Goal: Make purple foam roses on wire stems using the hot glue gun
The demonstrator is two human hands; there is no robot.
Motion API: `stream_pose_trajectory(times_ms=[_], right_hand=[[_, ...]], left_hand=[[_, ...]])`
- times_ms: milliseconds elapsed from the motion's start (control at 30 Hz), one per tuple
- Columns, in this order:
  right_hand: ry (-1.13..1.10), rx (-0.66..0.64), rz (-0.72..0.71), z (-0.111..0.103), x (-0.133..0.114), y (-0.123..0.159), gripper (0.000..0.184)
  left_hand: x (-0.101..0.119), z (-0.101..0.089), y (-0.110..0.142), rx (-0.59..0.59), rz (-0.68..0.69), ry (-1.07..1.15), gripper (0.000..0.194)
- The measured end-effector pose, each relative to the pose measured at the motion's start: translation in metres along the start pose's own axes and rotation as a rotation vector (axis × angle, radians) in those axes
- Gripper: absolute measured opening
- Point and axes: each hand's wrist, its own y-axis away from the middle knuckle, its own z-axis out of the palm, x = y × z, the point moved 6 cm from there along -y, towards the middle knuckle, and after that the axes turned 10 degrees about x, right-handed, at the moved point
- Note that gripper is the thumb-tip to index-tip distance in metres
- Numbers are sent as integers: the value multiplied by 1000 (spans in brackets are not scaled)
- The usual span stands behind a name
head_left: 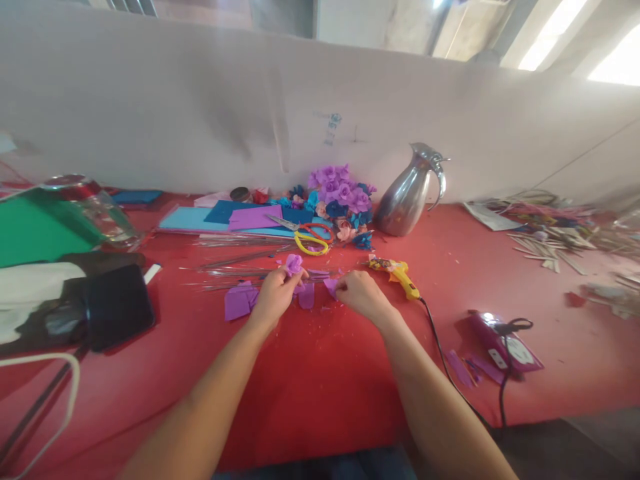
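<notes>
A small purple paper flower (293, 265) is pinched in my left hand (277, 293), its bloom showing above the fingertips. Between the closed fingers of my right hand (364, 293) is a purple paper petal (331, 287). A loose purple petal piece (307, 297) lies on the red table between my hands. Purple paper pieces (238, 301) are piled left of my left hand. Thin metal wires (225, 277) lie behind it. Just beyond my right hand rests a yellow hot glue gun (400, 273) with a black cord.
Yellow-and-red scissors (305, 237) lie on coloured sheets (187, 219). Finished paper flowers (340, 190) are heaped beside a metal jug (410, 193). A black phone (119, 307) and a glass jar (100, 207) are at left; a power strip (510, 343) and thin sticks (555, 240) at right.
</notes>
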Motion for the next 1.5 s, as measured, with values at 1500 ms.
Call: stream_pose_trajectory(times_ms=[1500], right_hand=[[-1663,-45,428,31,-29,4,23]], left_hand=[[12,8,16,-144,-196,264,21]])
